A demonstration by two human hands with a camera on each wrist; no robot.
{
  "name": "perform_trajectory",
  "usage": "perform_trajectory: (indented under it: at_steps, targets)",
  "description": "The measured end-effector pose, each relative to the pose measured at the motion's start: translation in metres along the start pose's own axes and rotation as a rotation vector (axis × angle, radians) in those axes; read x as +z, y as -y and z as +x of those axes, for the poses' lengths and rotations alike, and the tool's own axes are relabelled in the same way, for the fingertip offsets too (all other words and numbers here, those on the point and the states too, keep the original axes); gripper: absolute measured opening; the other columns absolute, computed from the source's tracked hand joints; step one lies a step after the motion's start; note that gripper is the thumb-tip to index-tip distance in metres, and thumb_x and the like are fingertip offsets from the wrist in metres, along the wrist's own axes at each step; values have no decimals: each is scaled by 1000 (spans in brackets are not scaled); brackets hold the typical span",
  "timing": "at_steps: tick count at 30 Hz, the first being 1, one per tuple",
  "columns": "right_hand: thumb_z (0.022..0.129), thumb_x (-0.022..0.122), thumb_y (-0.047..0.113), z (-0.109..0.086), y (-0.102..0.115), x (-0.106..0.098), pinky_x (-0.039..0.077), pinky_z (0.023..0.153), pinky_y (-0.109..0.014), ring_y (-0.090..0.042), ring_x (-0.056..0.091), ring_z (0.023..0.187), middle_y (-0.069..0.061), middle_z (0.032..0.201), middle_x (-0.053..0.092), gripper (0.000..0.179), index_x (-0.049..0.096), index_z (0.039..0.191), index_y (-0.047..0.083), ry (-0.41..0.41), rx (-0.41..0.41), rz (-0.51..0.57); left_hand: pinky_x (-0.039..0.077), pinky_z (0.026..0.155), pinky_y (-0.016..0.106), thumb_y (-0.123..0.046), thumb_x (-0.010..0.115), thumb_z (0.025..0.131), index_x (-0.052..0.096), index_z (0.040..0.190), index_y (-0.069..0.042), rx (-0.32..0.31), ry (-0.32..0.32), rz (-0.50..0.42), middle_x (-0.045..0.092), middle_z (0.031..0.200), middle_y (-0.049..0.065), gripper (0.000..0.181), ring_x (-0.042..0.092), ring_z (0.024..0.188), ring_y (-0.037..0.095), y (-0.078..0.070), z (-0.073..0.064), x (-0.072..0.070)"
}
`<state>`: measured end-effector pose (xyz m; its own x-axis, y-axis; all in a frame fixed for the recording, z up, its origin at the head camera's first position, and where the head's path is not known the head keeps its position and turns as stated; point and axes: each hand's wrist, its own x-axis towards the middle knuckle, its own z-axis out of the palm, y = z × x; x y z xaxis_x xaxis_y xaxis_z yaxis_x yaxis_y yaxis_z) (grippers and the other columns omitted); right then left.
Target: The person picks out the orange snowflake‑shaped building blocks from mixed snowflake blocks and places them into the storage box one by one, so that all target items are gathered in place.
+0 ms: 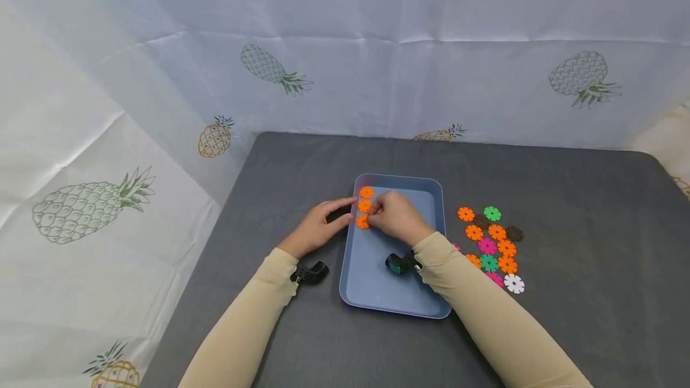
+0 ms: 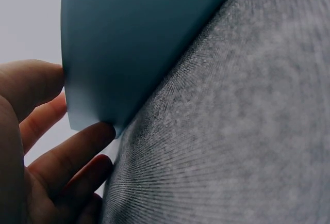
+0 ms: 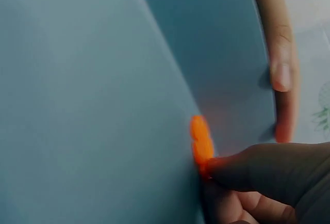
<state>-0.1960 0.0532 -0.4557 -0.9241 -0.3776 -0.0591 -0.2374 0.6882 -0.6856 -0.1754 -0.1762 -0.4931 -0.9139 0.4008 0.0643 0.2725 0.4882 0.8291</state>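
A blue rectangular tray point(image 1: 369, 280) lies on the dark grey table. Along its left side, three orange flower-shaped discs point(image 1: 366, 193) form a column on the tray floor. My right hand point(image 1: 398, 215) reaches over the tray and pinches the lowest orange disc point(image 3: 201, 139) between thumb and fingers, close by the left wall; part of that disc is hidden behind the thumb. Outside the tray, my left hand point(image 1: 317, 229) has its fingers extended and touches the left rim, with thumb and forefinger spread. In the left wrist view its fingertips point(image 2: 105, 130) rest against the tray's outer wall.
Right of the tray, several loose flower-shaped discs lie on the table: orange point(image 1: 497, 232), green point(image 1: 492, 213), brown point(image 1: 514, 233), pink point(image 1: 487, 245) and white point(image 1: 514, 284). My right sleeve point(image 1: 485, 310) covers some of them. A pineapple-print cloth point(image 1: 356, 88) hangs behind the table.
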Motion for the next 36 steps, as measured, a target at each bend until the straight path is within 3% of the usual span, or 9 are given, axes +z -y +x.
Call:
perform_trajectory:
  at_steps: [36]
  targets:
    - [91, 75, 11, 1, -4, 5, 42, 57, -26, -14, 53, 61, -1, 70, 61, 11, 72, 81, 9, -17, 30, -12, 37, 120, 53, -33, 65, 107, 60, 152, -22, 0, -19, 6, 58, 154, 4, 47, 49, 143, 31, -2, -1, 2]
